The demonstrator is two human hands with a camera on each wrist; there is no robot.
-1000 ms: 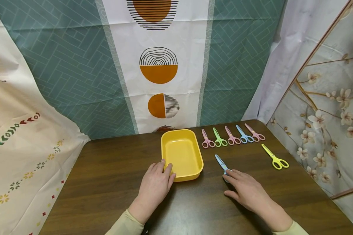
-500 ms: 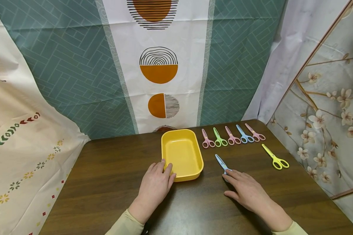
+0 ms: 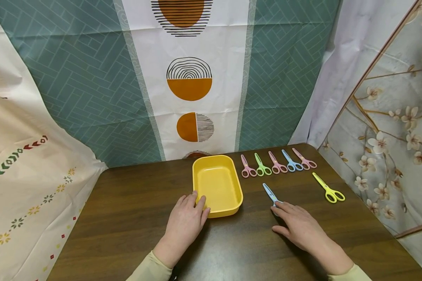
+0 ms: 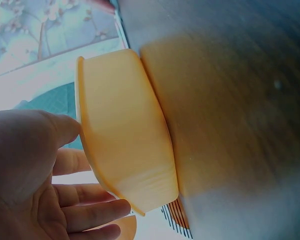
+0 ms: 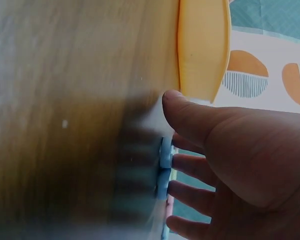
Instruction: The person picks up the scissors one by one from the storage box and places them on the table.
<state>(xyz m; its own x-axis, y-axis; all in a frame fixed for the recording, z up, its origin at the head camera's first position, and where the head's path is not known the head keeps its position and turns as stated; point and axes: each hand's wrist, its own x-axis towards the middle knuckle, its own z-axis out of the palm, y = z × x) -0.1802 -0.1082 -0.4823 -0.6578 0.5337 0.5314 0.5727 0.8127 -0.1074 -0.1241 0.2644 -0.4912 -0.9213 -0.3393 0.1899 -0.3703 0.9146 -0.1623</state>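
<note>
A yellow rectangular tray [image 3: 218,189] stands on the dark wooden table. My left hand [image 3: 184,224] rests at its near left corner, thumb and fingers touching the rim, as the left wrist view [image 4: 75,125] also shows. Light blue scissors [image 3: 270,192] lie flat to the right of the tray, blades pointing away. My right hand [image 3: 300,226] lies over their handles, fingers nearly straight with fingertips touching them and the thumb apart on the near side. The handles are mostly hidden in the head view; blue handle loops [image 5: 165,155] show beneath the fingertips in the right wrist view.
Along the back edge lies a row of several scissors: pink [image 3: 249,168], green [image 3: 262,166], another pink [image 3: 278,164], blue [image 3: 292,160] and a third pink [image 3: 304,160]. Yellow scissors [image 3: 328,189] lie nearer the right edge. Patterned cloths hang behind and beside the table [image 3: 133,203].
My right hand has slid the light blue scissors a little to the right along the table. The left hand and the tray stay where they were.
</note>
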